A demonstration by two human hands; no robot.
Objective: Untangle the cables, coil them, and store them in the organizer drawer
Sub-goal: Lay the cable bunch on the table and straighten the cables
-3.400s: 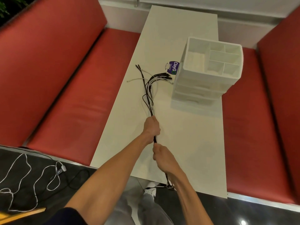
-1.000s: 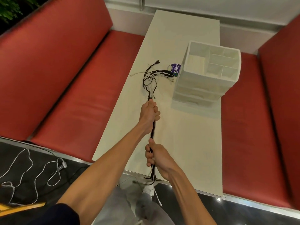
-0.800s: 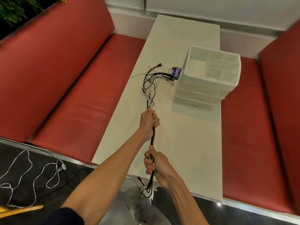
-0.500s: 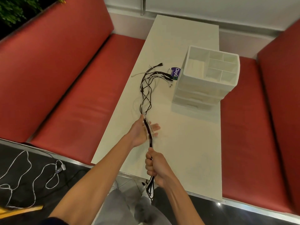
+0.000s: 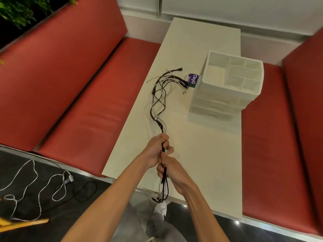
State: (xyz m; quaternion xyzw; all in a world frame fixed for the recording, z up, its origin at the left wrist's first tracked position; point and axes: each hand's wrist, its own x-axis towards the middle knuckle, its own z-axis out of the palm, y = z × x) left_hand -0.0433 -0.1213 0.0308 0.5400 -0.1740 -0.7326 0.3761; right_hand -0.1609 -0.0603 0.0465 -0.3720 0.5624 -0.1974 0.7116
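1. The bundle of thin black and white cables (image 5: 161,127) runs from the centre of the frame up over the long white table (image 5: 209,163). Its far plugs fan out just beside the white plastic organizer with drawers (image 5: 225,95), at upper right.
2. The left hand (image 5: 155,149) has its fingers curled round the bundle. The right hand (image 5: 172,172), just below it, grips the same strands, and short ends dangle under it past the table edge.
3. Judged from the crossings above the left hand, the cables are not yet separated. Loosen one grip and slide it up the bundle instead of pulling hard, so the knots don't tighten.
4. Pick one strand by colour and draw it free by its plug.
5. The drawers look closed, so open one before coiling.
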